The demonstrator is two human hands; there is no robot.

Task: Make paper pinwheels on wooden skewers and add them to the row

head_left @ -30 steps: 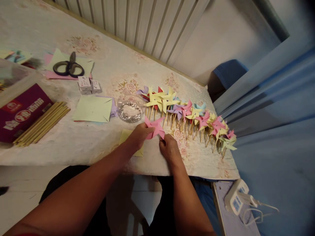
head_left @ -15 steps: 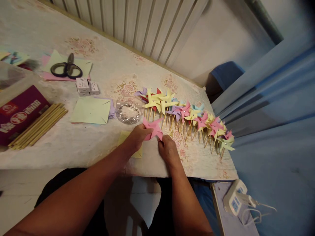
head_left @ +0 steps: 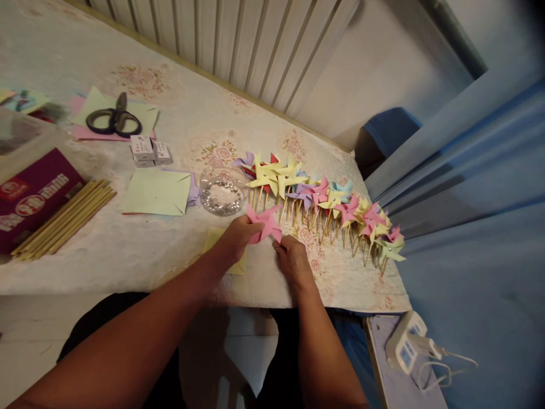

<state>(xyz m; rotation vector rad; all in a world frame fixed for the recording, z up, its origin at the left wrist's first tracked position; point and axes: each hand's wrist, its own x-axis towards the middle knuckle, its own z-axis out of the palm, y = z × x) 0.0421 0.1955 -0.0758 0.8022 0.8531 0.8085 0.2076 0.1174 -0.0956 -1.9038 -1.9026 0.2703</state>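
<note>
A pink paper pinwheel (head_left: 267,223) is pinched between the thumb and fingers of my left hand (head_left: 240,236), a little above the table. Close to its lower right blade is my right hand (head_left: 293,254), with fingers curled together; whatever they hold is hidden. Under my left wrist lies a pale yellow paper square (head_left: 238,266). Just beyond my hands stands a clear round dish (head_left: 222,193) with small shiny pieces in it. Finished-looking pinwheels on sticks (head_left: 319,196), in several colours, lie in a row to the right.
Left of the dish is a stack of cut paper squares (head_left: 155,192). Small white boxes (head_left: 145,149) and black-handled scissors (head_left: 114,120) sit behind it. A bundle of wooden sticks (head_left: 63,221) leans by a purple box (head_left: 38,196). A power strip (head_left: 404,343) is at lower right.
My right hand has turned slightly and moved a touch to the right. The pink pinwheel stays in my left hand, almost unmoved.
</note>
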